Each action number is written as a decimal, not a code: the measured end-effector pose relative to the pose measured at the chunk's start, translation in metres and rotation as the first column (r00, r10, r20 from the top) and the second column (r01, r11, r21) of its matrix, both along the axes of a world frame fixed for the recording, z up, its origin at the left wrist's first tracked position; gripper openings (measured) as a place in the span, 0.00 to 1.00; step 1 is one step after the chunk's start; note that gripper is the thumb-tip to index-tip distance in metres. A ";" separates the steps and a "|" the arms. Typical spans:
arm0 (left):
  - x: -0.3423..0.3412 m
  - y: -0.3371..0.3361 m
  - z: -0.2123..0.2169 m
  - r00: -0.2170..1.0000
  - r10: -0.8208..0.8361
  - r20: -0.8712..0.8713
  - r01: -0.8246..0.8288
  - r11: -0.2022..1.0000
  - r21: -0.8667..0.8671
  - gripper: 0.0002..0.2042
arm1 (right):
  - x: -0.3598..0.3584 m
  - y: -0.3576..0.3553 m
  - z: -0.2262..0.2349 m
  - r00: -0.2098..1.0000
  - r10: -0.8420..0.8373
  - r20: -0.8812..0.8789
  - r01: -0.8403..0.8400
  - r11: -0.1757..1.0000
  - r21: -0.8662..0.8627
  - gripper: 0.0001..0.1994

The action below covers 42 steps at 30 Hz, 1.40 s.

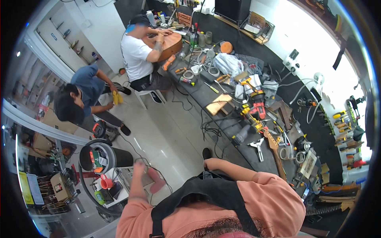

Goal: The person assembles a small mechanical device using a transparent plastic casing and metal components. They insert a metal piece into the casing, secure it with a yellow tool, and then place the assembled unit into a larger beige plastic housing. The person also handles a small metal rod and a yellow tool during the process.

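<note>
My left hand (pixel 139 167) hangs low on the left side, smeared by motion, so its fingers cannot be made out. Near it lies a reddish-pink curved shape (pixel 157 180) of a kind I cannot tell, close to a white cart (pixel 119 180) with a red cup (pixel 106 181) on it. My right hand (pixel 211 164) is at the front of my black apron (pixel 190 190), its fingers hidden. To its right, a guitar neck (pixel 274 146) lies on the cluttered workbench (pixel 248 152), beside a metal caliper-like tool (pixel 257 149) and a yellow drill (pixel 251 115).
A seated person (pixel 137 51) leans over an acoustic guitar body (pixel 170 45) at the bench's far end. Another person (pixel 85 85) bends at the left, holding a yellow cloth-like thing (pixel 117 98). A black bin (pixel 119 157) stands by the cart; cables (pixel 212 129) dangle off the bench.
</note>
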State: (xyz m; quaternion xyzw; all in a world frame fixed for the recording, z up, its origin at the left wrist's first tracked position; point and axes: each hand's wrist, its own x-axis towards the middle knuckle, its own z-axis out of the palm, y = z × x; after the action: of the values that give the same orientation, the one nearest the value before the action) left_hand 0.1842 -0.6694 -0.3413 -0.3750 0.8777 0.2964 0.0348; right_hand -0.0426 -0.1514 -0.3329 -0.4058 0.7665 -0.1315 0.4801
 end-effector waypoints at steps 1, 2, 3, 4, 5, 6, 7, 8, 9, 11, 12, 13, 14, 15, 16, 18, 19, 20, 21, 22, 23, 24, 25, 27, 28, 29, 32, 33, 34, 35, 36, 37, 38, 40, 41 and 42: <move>0.026 0.014 -0.004 0.999 0.014 0.044 -0.015 0.999 0.031 0.18 | -0.013 -0.019 0.009 0.995 -0.071 0.068 0.075 0.995 -0.061 0.21; 0.047 0.033 0.000 0.985 0.018 0.173 -0.023 0.999 0.028 0.17 | -0.030 -0.039 0.013 0.993 -0.077 0.084 0.081 0.996 -0.040 0.22; 0.052 0.064 0.018 0.967 0.026 0.252 -0.080 0.975 0.207 0.16 | -0.046 -0.049 0.012 0.990 -0.098 0.099 0.098 0.995 0.004 0.23; 0.107 0.057 0.022 0.866 -0.259 0.428 0.169 0.957 0.236 0.19 | -0.060 -0.079 0.022 0.990 -0.043 0.133 0.045 0.999 -0.017 0.23; 0.123 0.071 0.028 0.817 -0.333 0.471 0.187 0.926 0.329 0.20 | -0.082 -0.089 0.033 0.991 -0.022 0.134 0.025 0.999 -0.022 0.22; 0.131 0.091 0.035 0.850 -0.284 0.444 0.113 0.921 0.373 0.20 | -0.099 -0.101 0.048 0.991 0.021 0.133 -0.017 0.999 -0.030 0.22; 0.137 0.107 0.037 0.886 -0.208 0.414 0.024 0.913 0.408 0.20 | -0.113 -0.120 0.060 0.988 0.074 0.132 -0.068 0.997 -0.043 0.21; 0.132 0.116 0.040 0.908 -0.152 0.391 -0.036 0.901 0.432 0.20 | -0.133 -0.133 0.058 0.988 0.096 0.119 -0.086 0.993 -0.083 0.21; 0.115 0.119 0.040 0.921 -0.133 0.365 -0.052 0.890 0.454 0.20 | -0.159 -0.134 0.038 0.990 0.096 0.102 -0.085 0.990 -0.110 0.20; 0.093 0.125 0.038 0.938 -0.083 0.336 -0.095 0.871 0.482 0.20 | -0.192 -0.148 0.029 0.993 0.115 0.031 -0.112 0.988 -0.107 0.20; 0.085 0.123 0.037 0.943 -0.067 0.326 -0.107 0.867 0.487 0.21 | -0.205 -0.156 0.034 0.992 0.122 -0.028 -0.124 0.989 -0.080 0.21; 0.075 0.124 0.032 0.948 -0.068 0.310 -0.102 0.860 0.499 0.21 | -0.219 -0.156 0.037 0.989 0.120 -0.091 -0.124 0.992 -0.038 0.21; 0.062 0.118 0.027 0.954 -0.077 0.289 -0.085 0.856 0.511 0.21 | -0.231 -0.161 0.039 0.988 0.112 -0.110 -0.112 0.994 0.002 0.21; 0.046 0.106 0.023 0.960 -0.098 0.263 -0.055 0.854 0.517 0.21 | -0.240 -0.168 0.041 0.987 0.099 -0.128 -0.094 0.995 0.042 0.20; 0.028 0.096 0.016 0.965 -0.128 0.230 -0.011 0.854 0.520 0.21 | -0.251 -0.171 0.041 0.985 0.083 -0.152 -0.071 0.994 0.084 0.20; -0.019 0.062 0.003 0.968 -0.206 0.143 0.106 0.854 0.510 0.22 | -0.272 -0.171 0.041 0.975 -0.050 -0.214 0.061 0.997 0.043 0.19; -0.045 0.041 -0.002 0.963 -0.237 0.126 0.146 0.855 0.498 0.22 | -0.284 -0.173 0.041 0.962 -0.121 -0.244 0.128 0.992 0.013 0.18; -0.071 0.019 -0.006 0.956 -0.268 0.120 0.179 0.857 0.484 0.22 | -0.299 -0.174 0.041 0.925 -0.199 -0.324 0.214 0.977 0.011 0.17; -0.102 -0.007 -0.008 0.946 -0.301 0.124 0.212 0.858 0.467 0.22 | -0.311 -0.172 0.042 0.876 -0.276 -0.395 0.302 0.953 0.004 0.17; -0.141 -0.032 -0.006 0.935 -0.267 0.232 0.124 0.862 0.492 0.24 | -0.315 -0.170 0.043 0.818 -0.344 -0.460 0.387 0.922 -0.001 0.17; -0.187 -0.053 0.004 0.911 -0.239 0.337 0.037 0.860 0.509 0.26 | -0.321 -0.167 0.044 0.749 -0.398 -0.530 0.465 0.885 -0.006 0.16; -0.217 -0.084 0.006 0.912 -0.241 0.332 0.055 0.874 0.483 0.25 | -0.327 -0.170 0.049 0.678 -0.444 -0.586 0.530 0.847 -0.028 0.16; -0.252 -0.112 0.013 0.915 -0.243 0.322 0.077 0.888 0.453 0.24 | -0.336 -0.174 0.054 0.596 -0.485 -0.640 0.591 0.805 -0.060 0.17; -0.321 -0.146 0.043 0.900 -0.408 0.151 0.370 0.900 0.231 0.24 | -0.351 -0.176 0.057 0.565 -0.482 -0.670 0.676 0.736 0.041 0.18; -0.351 -0.156 0.068 0.908 -0.416 0.054 0.392 0.887 0.244 0.23 | -0.354 -0.177 0.056 0.560 -0.477 -0.678 0.708 0.700 0.093 0.19; -0.383 -0.160 0.096 0.907 -0.419 -0.042 0.415 0.873 0.256 0.21 | -0.358 -0.178 0.053 0.548 -0.499 -0.671 0.738 0.666 0.107 0.19; -0.447 -0.169 0.161 0.871 -0.461 -0.168 0.490 0.837 0.245 0.19 | -0.365 -0.182 0.031 0.553 -0.538 -0.636 0.779 0.604 0.167 0.21; -0.463 -0.170 0.176 0.865 -0.466 -0.188 0.501 0.829 0.248 0.19 | -0.368 -0.183 0.027 0.579 -0.521 -0.628 0.767 0.609 0.202 0.21; -0.475 -0.172 0.189 0.857 -0.471 -0.210 0.512 0.823 0.246 0.19 | -0.370 -0.183 0.022 0.600 -0.504 -0.621 0.754 0.615 0.231 0.21; -0.482 -0.172 0.199 0.847 -0.482 -0.223 0.528 0.810 0.254 0.19 | -0.373 -0.182 0.018 0.623 -0.486 -0.613 0.741 0.618 0.264 0.21; -0.487 -0.172 0.207 0.838 -0.491 -0.237 0.542 0.798 0.263 0.19 | -0.376 -0.181 0.015 0.655 -0.437 -0.617 0.710 0.636 0.304 0.20; -0.489 -0.174 0.209 0.830 -0.500 -0.248 0.555 0.785 0.274 0.19 | -0.379 -0.179 0.011 0.689 -0.395 -0.608 0.672 0.662 0.332 0.20; -0.487 -0.178 0.207 0.848 -0.489 -0.203 0.529 0.774 0.347 0.20 | -0.383 -0.175 0.008 0.721 -0.350 -0.597 0.632 0.686 0.361 0.21; -0.484 -0.184 0.210 0.844 -0.534 -0.051 0.514 0.776 0.366 0.21 | -0.385 -0.171 -0.001 0.760 -0.288 -0.583 0.580 0.705 0.408 0.21; -0.481 -0.187 0.212 0.836 -0.548 0.026 0.501 0.782 0.371 0.21 | -0.387 -0.171 -0.005 0.769 -0.270 -0.580 0.566 0.709 0.421 0.21; -0.478 -0.195 0.203 0.809 -0.573 0.130 0.502 0.790 0.352 0.23 | -0.391 -0.170 -0.007 0.777 -0.252 -0.577 0.553 0.711 0.434 0.22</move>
State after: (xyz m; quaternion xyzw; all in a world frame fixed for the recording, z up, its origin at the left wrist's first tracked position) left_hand -0.2937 -0.8641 -0.1386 -0.1297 0.8822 0.3588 0.2761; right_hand -0.4333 -0.3218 -0.3404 -0.0743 0.9335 0.1086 0.3336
